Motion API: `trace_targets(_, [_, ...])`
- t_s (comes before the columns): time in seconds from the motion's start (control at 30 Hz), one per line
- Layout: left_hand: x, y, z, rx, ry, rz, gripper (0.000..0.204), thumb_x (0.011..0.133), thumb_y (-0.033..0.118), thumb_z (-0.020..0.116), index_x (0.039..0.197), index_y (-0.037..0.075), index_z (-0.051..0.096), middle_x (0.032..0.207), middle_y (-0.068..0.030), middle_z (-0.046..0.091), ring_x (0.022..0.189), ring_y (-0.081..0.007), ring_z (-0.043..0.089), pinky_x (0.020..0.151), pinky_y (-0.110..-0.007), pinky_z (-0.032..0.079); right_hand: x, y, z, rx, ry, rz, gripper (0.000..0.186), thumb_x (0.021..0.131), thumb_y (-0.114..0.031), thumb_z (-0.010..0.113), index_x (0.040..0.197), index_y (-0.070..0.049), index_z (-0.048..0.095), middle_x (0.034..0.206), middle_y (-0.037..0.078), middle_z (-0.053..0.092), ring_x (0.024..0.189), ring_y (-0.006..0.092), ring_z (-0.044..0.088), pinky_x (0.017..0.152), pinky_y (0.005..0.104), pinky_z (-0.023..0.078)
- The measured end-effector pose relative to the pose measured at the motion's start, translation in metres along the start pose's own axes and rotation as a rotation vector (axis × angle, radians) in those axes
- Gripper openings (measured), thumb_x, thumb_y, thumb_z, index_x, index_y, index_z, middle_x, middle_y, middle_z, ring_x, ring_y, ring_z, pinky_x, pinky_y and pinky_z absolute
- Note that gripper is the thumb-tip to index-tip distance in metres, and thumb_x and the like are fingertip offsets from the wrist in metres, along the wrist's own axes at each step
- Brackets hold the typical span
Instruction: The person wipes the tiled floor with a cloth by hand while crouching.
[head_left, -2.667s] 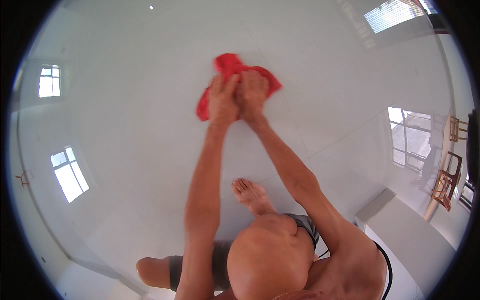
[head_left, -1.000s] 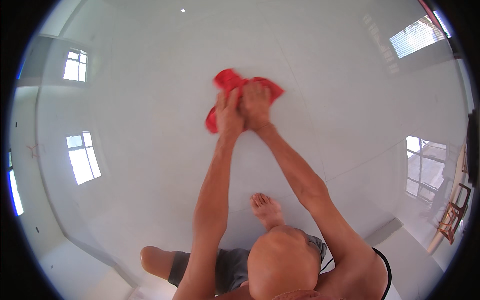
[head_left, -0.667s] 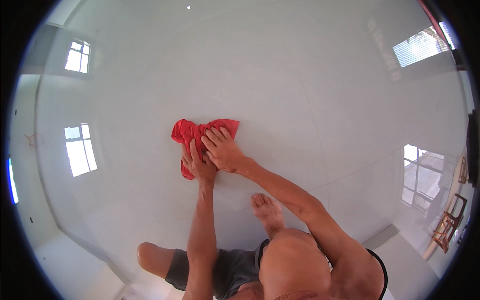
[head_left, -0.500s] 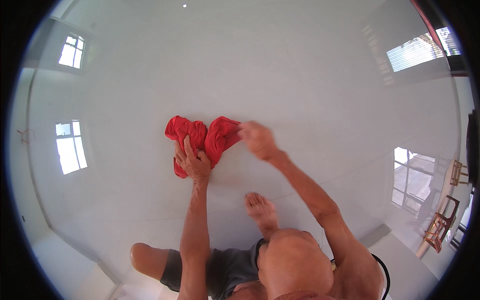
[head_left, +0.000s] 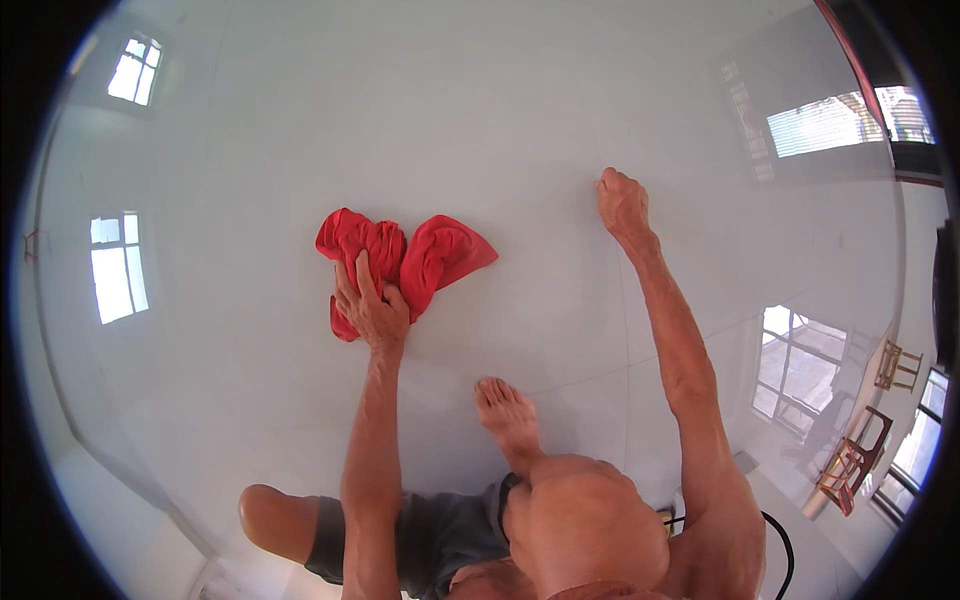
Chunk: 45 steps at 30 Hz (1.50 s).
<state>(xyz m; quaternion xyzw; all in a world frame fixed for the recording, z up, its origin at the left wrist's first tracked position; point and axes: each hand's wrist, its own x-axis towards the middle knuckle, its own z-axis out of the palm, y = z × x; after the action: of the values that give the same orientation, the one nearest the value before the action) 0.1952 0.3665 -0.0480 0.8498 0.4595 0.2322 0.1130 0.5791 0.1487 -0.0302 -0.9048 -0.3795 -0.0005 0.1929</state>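
A crumpled red cloth (head_left: 440,262) lies bunched on the glossy pale floor, left of the middle, with one pointed corner spread to the right. My left hand (head_left: 375,305) rests on its left part, fingers stretched out and apart, pressing the fabric against the floor. Farther out and to the right, away from the cloth, my right hand (head_left: 624,205) is closed with the fingers curled under. What those fingers hold, if anything, is hidden.
My bare foot (head_left: 508,418) is planted on the floor (head_left: 500,120) between my arms, and my bent knee (head_left: 272,518) is at lower left. Wooden chairs (head_left: 855,460) stand along the right side. Bright window reflections (head_left: 120,268) show on the floor.
My right hand has left the cloth's right corner and moved right and farther away. That corner now lies loose on the floor. My left hand stays on the cloth; the view has shifted slightly.
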Motion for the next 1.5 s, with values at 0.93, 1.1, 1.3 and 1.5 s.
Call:
trace_targets(0.93, [0.002,-0.007,0.0,-0.002,0.016,0.018,0.064,0.087,0.013,0.058,0.151,0.016,0.055,0.157,-0.0267,0.042,0.14,-0.0466,0.045,0.11,-0.058,0.037,0.029,-0.003,-0.016,-0.156,-0.231,-0.106,0.029,0.102,-0.01,0.062,0.077,-0.002,0.05,0.069,0.022,0.06,0.064,0.0404,0.062,0.059,0.0471,0.051])
trace_targets(1.1, [0.002,-0.002,0.0,-0.002,0.013,0.017,0.064,0.086,0.012,0.059,0.15,0.015,0.056,0.157,-0.0263,0.042,0.14,-0.046,0.045,0.11,-0.058,0.037,0.025,0.0,-0.019,-0.077,-0.148,-0.167,0.031,0.102,-0.011,0.062,0.075,-0.001,0.049,0.07,0.024,0.06,0.065,0.042,0.062,0.06,0.0501,0.05])
trace_targets(1.3, [0.0,-0.007,0.004,-0.007,0.036,0.024,0.063,0.086,0.013,0.059,0.149,0.015,0.057,0.156,-0.0258,0.043,0.139,-0.0453,0.046,0.11,-0.058,0.037,0.027,-0.003,-0.016,-0.137,-0.255,-0.069,0.029,0.103,-0.013,0.059,0.078,0.0,0.054,0.075,0.026,0.063,0.07,0.0458,0.064,0.063,0.0551,0.049])
trace_targets(1.5, [0.0,-0.005,0.0,0.001,0.037,0.029,0.062,0.087,0.013,0.059,0.149,0.014,0.057,0.156,-0.0258,0.043,0.138,-0.0452,0.047,0.109,-0.057,0.038,0.034,-0.004,-0.014,-0.219,-0.316,-0.056,0.027,0.102,-0.014,0.056,0.08,0.002,0.057,0.079,0.027,0.066,0.072,0.0479,0.064,0.066,0.055,0.051])
